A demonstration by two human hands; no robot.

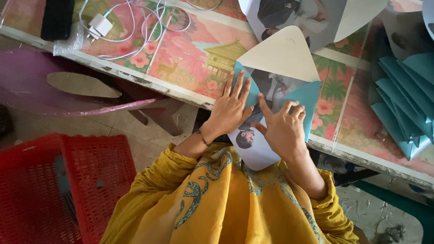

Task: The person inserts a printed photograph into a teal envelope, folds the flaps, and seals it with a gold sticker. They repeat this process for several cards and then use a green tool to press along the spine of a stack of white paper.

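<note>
Already Two Flaps Down: Teal Envelope Half Folded

Both side flaps of the diamond-shaped paper envelope blank, teal outside and cream inside with a printed photograph on it, lie folded inward, and both hands press them flat. The left hand lies open, palm down and fingers spread, on the left teal flap; it grips nothing. The right hand also lies flat and open on the right teal flap, its index finger reaching toward the centre where the flaps meet. Neither hand closes around the sheet; they only hold it down.

By my reading, the work is about midway. Done: the two side folds. Left: the cream pointed top flap and the rounded bottom flap, which both lie unfolded.

The blank rests at the near edge of the table with a pink floral cover, its lower flap hanging past the edge over the person's yellow patterned garment. Its long axis runs from the person outward across the table, leaning slightly rightward, with the cream point aimed away from the person.

Well off to the right lies a fanned stack of folded teal envelopes. Another unfolded blank sits beyond.
</note>
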